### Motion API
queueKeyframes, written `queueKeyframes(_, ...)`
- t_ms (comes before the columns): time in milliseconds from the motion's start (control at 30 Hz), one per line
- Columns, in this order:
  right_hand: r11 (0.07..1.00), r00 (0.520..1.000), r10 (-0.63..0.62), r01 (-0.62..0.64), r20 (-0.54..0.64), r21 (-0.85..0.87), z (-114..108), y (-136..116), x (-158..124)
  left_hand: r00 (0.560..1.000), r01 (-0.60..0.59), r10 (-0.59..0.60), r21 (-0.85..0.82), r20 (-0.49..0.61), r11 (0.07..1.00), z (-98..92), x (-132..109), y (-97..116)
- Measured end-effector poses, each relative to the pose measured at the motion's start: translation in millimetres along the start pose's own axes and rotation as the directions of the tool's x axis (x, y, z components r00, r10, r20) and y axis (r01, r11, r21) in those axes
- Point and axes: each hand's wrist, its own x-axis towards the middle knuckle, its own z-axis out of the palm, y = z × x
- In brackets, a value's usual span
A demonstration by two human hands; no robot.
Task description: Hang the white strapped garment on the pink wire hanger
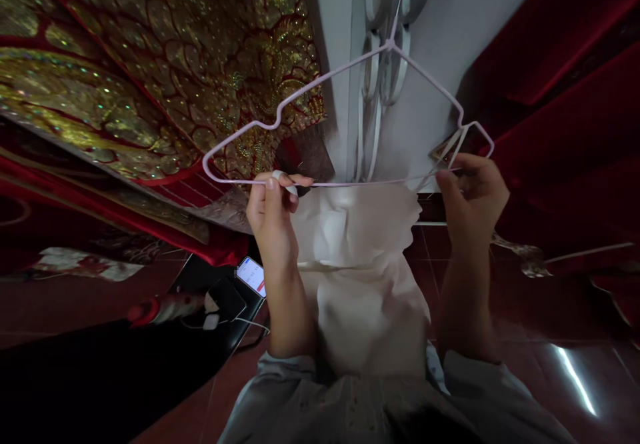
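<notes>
A pale pink clothes hanger [340,69] hangs in front of me, its hook at the top. My left hand [274,211] is closed at the left part of its bottom bar, with a short piece of white strap [292,191] showing between the fingers. My right hand [475,191] pinches a thin white strap [454,145] that loops over the hanger's right shoulder notch. Below the bar, between my forearms, a cream garment [365,297] hangs in folds. Where the straps join it is hard to make out.
Gold-sequined red garments [240,51] hang on the left, dark red cloth [560,124] on the right. White ring-shaped hangers [370,74] stand against the pale wall. A lit phone [251,276] and a charger [211,322] with cable lie on a black surface at lower left.
</notes>
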Motion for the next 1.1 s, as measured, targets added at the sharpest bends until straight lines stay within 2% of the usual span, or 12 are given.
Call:
queueKeyframes(167, 0.994, 0.988, 0.081, -0.089, 0.130, 0.055, 3.8, -22.9, 19.8, 0.997, -0.079, 0.080, 0.063, -0.013, 0.995, -0.2, 0.2, -7.4)
queueKeyframes(300, 0.925, 0.914, 0.211, -0.302, 0.346, 0.231, -1.9, -33.7, 38.0, 0.997, -0.071, 0.073, 0.068, -0.019, 0.995, -3.8, 2.7, -9.5)
queueKeyframes(367, 0.889, 0.904, 0.228, -0.345, 0.362, 0.302, -9.7, -31.1, 52.3, 0.997, -0.071, 0.072, 0.071, -0.013, 0.995, -5.5, 4.1, -8.8)
queueKeyframes(467, 0.865, 0.938, 0.236, -0.322, 0.256, 0.385, -18.6, -16.7, 74.7, 0.996, -0.087, 0.088, 0.087, -0.009, 0.992, -6.7, 4.9, -8.0)
queueKeyframes(533, 0.869, 0.971, 0.232, -0.234, 0.060, 0.436, -20.2, -1.6, 85.3, 0.996, -0.093, 0.094, 0.096, -0.006, 0.991, -6.3, 4.4, -8.3)
queueKeyframes(633, 0.902, 0.960, 0.176, -0.068, -0.219, 0.427, -21.1, 23.7, 86.6, 0.996, -0.088, 0.089, 0.082, -0.011, 0.993, -5.0, 3.4, -9.0)
queueKeyframes(700, 0.927, 0.956, 0.116, -0.007, -0.270, 0.374, -24.6, 37.0, 76.5, 0.996, -0.086, 0.087, 0.071, -0.015, 0.994, -4.1, 3.2, -8.7)
queueKeyframes(800, 0.964, 0.968, 0.006, 0.060, -0.250, 0.257, -32.8, 42.5, 51.1, 0.997, -0.078, 0.079, 0.076, -0.014, 0.994, -2.6, 3.4, -6.8)
queueKeyframes(867, 0.980, 0.982, -0.088, 0.116, -0.168, 0.162, -35.5, 34.5, 34.0, 0.998, -0.056, 0.058, 0.081, -0.015, 0.995, -0.9, 3.2, -5.1)
queueKeyframes(933, 0.981, 0.984, -0.178, 0.176, 0.017, 0.082, -32.5, 20.2, 21.1, 0.999, -0.038, 0.039, 0.081, -0.017, 0.996, 1.4, 2.1, -4.4)
queueKeyframes(1033, 0.972, 0.908, -0.217, 0.233, 0.358, -0.002, -17.9, 0.6, 9.1, 1.000, -0.016, 0.017, 0.072, -0.006, 0.997, 3.2, -1.9, -7.2)
queueKeyframes(1100, 0.970, 0.863, -0.196, 0.240, 0.466, -0.038, -7.2, -3.9, 2.7, 1.000, -0.003, 0.001, 0.084, 0.018, 0.996, 0.5, -5.3, -12.1)
